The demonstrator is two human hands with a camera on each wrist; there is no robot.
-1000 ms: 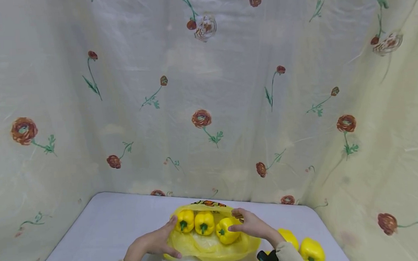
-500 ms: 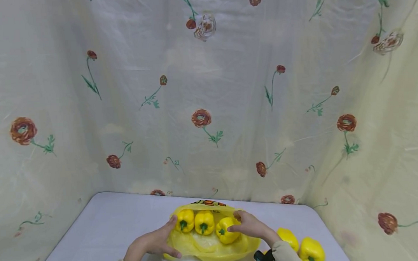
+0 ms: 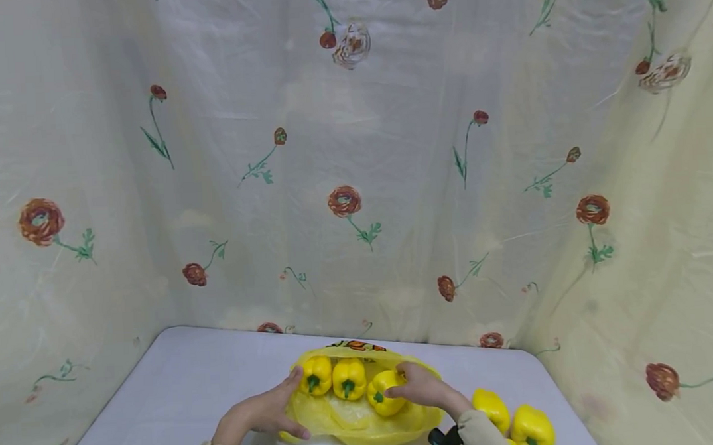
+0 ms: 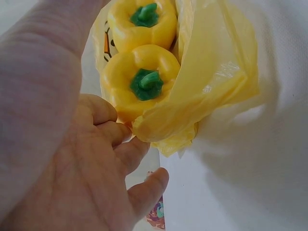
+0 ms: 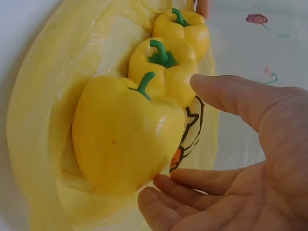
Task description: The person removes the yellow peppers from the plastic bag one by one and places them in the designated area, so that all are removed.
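Observation:
Three yellow bell peppers with green stems sit in the mouth of a yellow plastic bag: a left one, a middle one and a right one. My left hand rests at the bag's left edge, fingers spread and loosely bent. In the left wrist view its fingertips meet the bag's rim beside the nearest pepper. My right hand is at the right pepper. In the right wrist view its fingertips are along that pepper's lower side, with the thumb held off, above.
More yellow peppers lie on the white table to the right, among them one and another near the right sleeve. A flower-print curtain encloses the table's back and sides. The bag's back carries an orange and black print.
My right hand has shifted a little to the left against the right pepper, which has moved very slightly left. The left hand and the other bagged peppers stay put.

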